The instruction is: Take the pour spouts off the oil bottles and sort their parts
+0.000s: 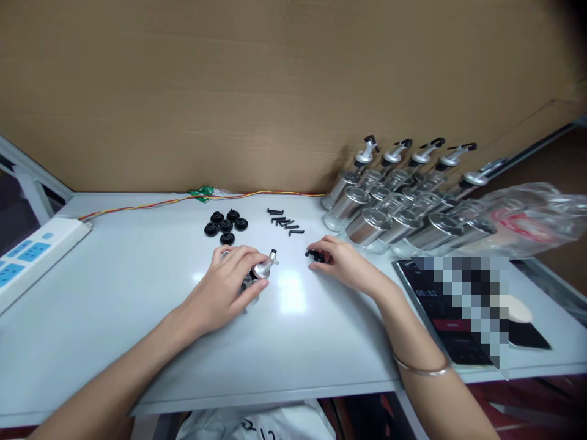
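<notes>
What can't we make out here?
Head view: part of the silver metal pour spout, covered by the left hand.
Head view: exact count of small black plastic pieces at the right hand, hidden by its fingers.
Head view: much of the black rectangular glass-screened tablet, under pixelation.
Head view: one end of the white rectangular plastic power strip, cut by the left edge.

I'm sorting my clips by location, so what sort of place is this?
Probably a small assembly workbench: a white table with round black parts grouped together, glass bottles crowded at the right, and a power strip at the left.
</notes>
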Motion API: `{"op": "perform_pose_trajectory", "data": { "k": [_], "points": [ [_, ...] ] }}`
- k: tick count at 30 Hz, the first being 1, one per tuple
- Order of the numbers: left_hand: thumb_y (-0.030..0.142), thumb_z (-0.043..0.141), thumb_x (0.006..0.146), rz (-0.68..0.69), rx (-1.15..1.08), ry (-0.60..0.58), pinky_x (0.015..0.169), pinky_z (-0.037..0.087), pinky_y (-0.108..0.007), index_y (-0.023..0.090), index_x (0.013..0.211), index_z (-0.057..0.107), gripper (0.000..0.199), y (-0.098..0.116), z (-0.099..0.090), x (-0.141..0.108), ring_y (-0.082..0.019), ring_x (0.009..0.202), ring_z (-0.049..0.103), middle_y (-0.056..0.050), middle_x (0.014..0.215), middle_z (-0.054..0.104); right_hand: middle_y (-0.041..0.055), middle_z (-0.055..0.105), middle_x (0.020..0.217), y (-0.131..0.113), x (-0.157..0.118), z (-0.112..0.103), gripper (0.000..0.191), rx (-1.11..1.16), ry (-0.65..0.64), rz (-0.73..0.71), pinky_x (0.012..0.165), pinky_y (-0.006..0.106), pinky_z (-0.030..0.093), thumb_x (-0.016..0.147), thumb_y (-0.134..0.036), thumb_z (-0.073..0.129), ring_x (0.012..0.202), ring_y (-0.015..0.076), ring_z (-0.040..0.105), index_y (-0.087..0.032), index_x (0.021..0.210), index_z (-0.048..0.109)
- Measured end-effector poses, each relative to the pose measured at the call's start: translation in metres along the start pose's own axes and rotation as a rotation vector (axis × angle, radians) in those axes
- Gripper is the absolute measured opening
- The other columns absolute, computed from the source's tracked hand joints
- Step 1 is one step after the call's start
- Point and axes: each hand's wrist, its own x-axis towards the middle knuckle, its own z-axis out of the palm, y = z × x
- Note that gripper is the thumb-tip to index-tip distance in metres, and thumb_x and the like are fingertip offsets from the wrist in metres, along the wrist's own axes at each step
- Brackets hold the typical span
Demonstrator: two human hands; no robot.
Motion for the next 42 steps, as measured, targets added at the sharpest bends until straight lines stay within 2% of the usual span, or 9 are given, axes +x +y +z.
{"op": "perform_pose_trajectory", "data": {
  "k": [6, 9, 12, 16, 20, 25, 31, 38, 42],
  "points": [
    [0.030, 0.042, 0.096, -0.015, -0.017, -0.043, 0.096, 0.029, -0.040, 0.021, 0.116, 0.047, 0.023, -0.001, 0.002, 0.001, -0.020, 0.101, 0.054, -0.005, 0.108, 0.059, 0.0074, 0.057, 0.098, -0.002, -0.002, 0.000, 0.025, 0.022, 0.003, -0.009, 0.080, 0.034, 0.048, 0.081, -0.026, 0.062, 0.080, 0.0167, 0.057, -0.018, 0.105, 0.064],
    [0.033, 0.042, 0.097, -0.007, -0.005, -0.049, 0.095, 0.030, -0.040, 0.020, 0.115, 0.048, 0.023, -0.002, 0.004, 0.001, -0.020, 0.099, 0.054, -0.005, 0.106, 0.060, 0.0089, 0.054, 0.104, -0.015, -0.004, -0.004, 0.033, 0.050, 0.120, -0.042, 0.082, 0.034, 0.047, 0.086, -0.036, 0.057, 0.086, 0.0180, 0.057, -0.018, 0.113, 0.059],
    [0.034, 0.041, 0.097, 0.022, -0.003, -0.071, 0.094, 0.030, -0.040, 0.019, 0.114, 0.048, 0.023, -0.001, 0.005, 0.002, -0.020, 0.097, 0.053, -0.005, 0.104, 0.060, 0.0096, 0.054, 0.105, -0.037, -0.006, -0.001, 0.033, 0.131, 0.239, -0.207, 0.082, 0.031, 0.047, 0.093, -0.038, 0.047, 0.093, 0.0183, 0.056, -0.019, 0.118, 0.055],
    [0.032, 0.038, 0.098, 0.037, -0.036, -0.134, 0.093, 0.031, -0.040, 0.018, 0.113, 0.046, 0.022, 0.001, 0.005, 0.003, -0.020, 0.100, 0.052, -0.007, 0.106, 0.059, 0.0084, 0.059, 0.099, -0.062, -0.008, 0.012, 0.027, 0.219, 0.177, -0.414, 0.083, 0.029, 0.045, 0.098, -0.032, 0.036, 0.092, 0.0160, 0.057, -0.019, 0.111, 0.055],
    [0.029, 0.037, 0.097, 0.049, -0.025, -0.167, 0.093, 0.031, -0.041, 0.019, 0.111, 0.047, 0.020, 0.005, 0.005, 0.002, -0.021, 0.100, 0.052, -0.006, 0.104, 0.060, 0.0056, 0.060, 0.089, -0.068, -0.008, 0.020, 0.028, 0.285, 0.106, -0.391, 0.075, 0.026, 0.044, 0.100, -0.031, 0.029, 0.081, 0.0138, 0.056, -0.019, 0.098, 0.054],
    [0.034, 0.034, 0.099, 0.139, 0.049, -0.150, 0.094, 0.030, -0.042, 0.019, 0.110, 0.050, 0.025, 0.007, 0.006, 0.002, -0.020, 0.095, 0.054, -0.006, 0.102, 0.062, 0.0019, 0.055, 0.080, -0.066, -0.009, 0.020, 0.030, 0.348, 0.014, -0.327, 0.070, 0.024, 0.042, 0.100, -0.036, 0.027, 0.073, 0.0121, 0.052, -0.020, 0.084, 0.047],
    [0.037, 0.028, 0.100, 0.184, 0.101, -0.157, 0.095, 0.030, -0.042, 0.018, 0.111, 0.050, 0.031, 0.007, 0.007, 0.002, -0.020, 0.096, 0.055, -0.007, 0.102, 0.062, -0.0013, 0.048, 0.072, -0.066, -0.011, 0.020, 0.032, 0.345, -0.037, -0.324, 0.064, 0.021, 0.037, 0.100, -0.038, 0.025, 0.065, 0.0105, 0.046, -0.020, 0.079, 0.042],
    [0.036, 0.029, 0.100, 0.235, 0.175, -0.154, 0.095, 0.029, -0.047, 0.020, 0.117, 0.049, 0.030, 0.006, 0.014, 0.000, -0.022, 0.098, 0.056, -0.008, 0.108, 0.063, -0.0031, 0.044, 0.057, -0.066, -0.008, 0.024, 0.042, 0.114, 0.078, -0.362, 0.060, 0.024, 0.031, 0.100, -0.036, 0.022, 0.051, 0.0099, 0.037, -0.020, 0.066, 0.038],
    [0.036, 0.026, 0.100, 0.225, 0.122, -0.138, 0.097, 0.026, -0.047, 0.020, 0.118, 0.046, 0.031, 0.009, 0.013, 0.001, -0.021, 0.098, 0.057, -0.008, 0.110, 0.063, -0.0035, 0.043, 0.051, -0.067, -0.009, 0.025, 0.047, 0.098, 0.159, -0.376, 0.057, 0.023, 0.030, 0.101, -0.036, 0.022, 0.047, 0.0084, 0.036, -0.018, 0.061, 0.041]
  ]
}}
